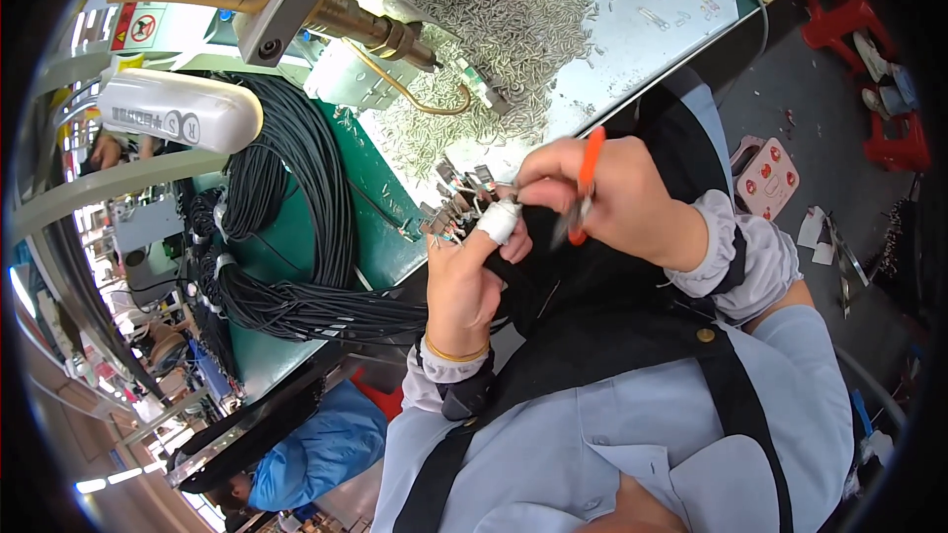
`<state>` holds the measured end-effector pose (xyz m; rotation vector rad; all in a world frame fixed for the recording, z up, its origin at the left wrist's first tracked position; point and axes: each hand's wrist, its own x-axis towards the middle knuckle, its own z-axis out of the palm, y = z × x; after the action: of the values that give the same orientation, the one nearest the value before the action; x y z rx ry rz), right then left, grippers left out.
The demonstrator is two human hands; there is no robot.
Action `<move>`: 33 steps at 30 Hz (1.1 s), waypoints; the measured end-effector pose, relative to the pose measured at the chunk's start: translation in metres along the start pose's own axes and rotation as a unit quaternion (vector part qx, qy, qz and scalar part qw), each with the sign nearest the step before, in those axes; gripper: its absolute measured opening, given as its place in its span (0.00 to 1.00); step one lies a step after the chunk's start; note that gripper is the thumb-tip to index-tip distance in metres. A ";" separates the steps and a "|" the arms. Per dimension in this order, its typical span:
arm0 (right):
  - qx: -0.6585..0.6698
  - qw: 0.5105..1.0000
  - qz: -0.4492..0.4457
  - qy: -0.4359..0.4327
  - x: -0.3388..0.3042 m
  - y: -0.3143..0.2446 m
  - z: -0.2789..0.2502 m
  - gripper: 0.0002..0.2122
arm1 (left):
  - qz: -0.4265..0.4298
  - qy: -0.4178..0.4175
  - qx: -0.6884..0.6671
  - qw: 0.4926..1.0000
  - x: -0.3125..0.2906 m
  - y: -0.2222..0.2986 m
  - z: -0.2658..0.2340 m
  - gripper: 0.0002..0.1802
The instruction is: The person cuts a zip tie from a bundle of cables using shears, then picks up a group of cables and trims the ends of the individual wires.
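Observation:
My left hand (pixel 459 281) is closed round a bunch of black cable ends (pixel 464 199), which fan out above the fingers with small dark connectors and bare wire tips. White wrap covers its thumb. Close against that thumb, the fingertips of my right hand (pixel 627 199) are pinched together at one of the cable ends; what exactly lies between them is too small to tell. Tucked in the same right hand is an orange-handled hand tool (pixel 592 160), its metal part blurred beside the palm.
Small metal pieces (pixel 533 49) lie heaped on a white board (pixel 681 15) ahead. Coils of black cable (pixel 316 188) rest on the green table (pixel 380 247) to the left. A machine head (pixel 365 25) and a white lamp (pixel 178 111) overhang the table. Red stools (pixel 849 20) stand far right.

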<state>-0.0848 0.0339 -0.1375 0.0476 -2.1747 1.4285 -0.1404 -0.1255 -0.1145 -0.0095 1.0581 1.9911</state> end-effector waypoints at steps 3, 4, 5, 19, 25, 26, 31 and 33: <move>-0.117 0.985 -0.125 0.027 -0.003 -0.008 -0.002 0.12 | 0.138 0.092 0.107 0.980 -0.002 -0.007 -0.001 0.11; -0.152 0.981 -0.124 0.001 -0.004 -0.013 -0.006 0.12 | 0.137 0.093 0.107 0.980 -0.002 -0.009 -0.001 0.11; -0.170 0.978 -0.123 -0.013 -0.004 -0.013 -0.006 0.12 | 0.167 0.124 0.173 0.963 -0.001 -0.011 -0.001 0.12; 0.303 0.911 0.274 -0.063 0.000 -0.018 -0.006 0.04 | 0.236 0.152 0.282 0.917 0.001 -0.022 0.003 0.14; -0.122 0.992 -0.037 -0.016 -0.010 -0.016 0.002 0.05 | 0.334 0.114 0.390 0.850 0.002 -0.022 0.009 0.14; -0.122 0.992 -0.036 -0.015 -0.011 -0.014 0.003 0.05 | 0.367 0.101 0.428 0.820 0.002 -0.022 0.009 0.14; 0.186 0.965 0.185 -0.033 -0.010 -0.006 0.005 0.04 | 0.230 0.176 0.270 0.918 0.002 -0.023 0.005 0.14; 0.275 0.939 0.200 -0.051 -0.007 -0.006 0.002 0.04 | 0.180 0.144 0.214 0.949 0.001 -0.014 0.002 0.14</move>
<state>-0.0779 0.0279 -0.1366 -0.1300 -1.8575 2.2805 -0.1310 -0.1200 -0.1229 0.1392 1.7730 2.0729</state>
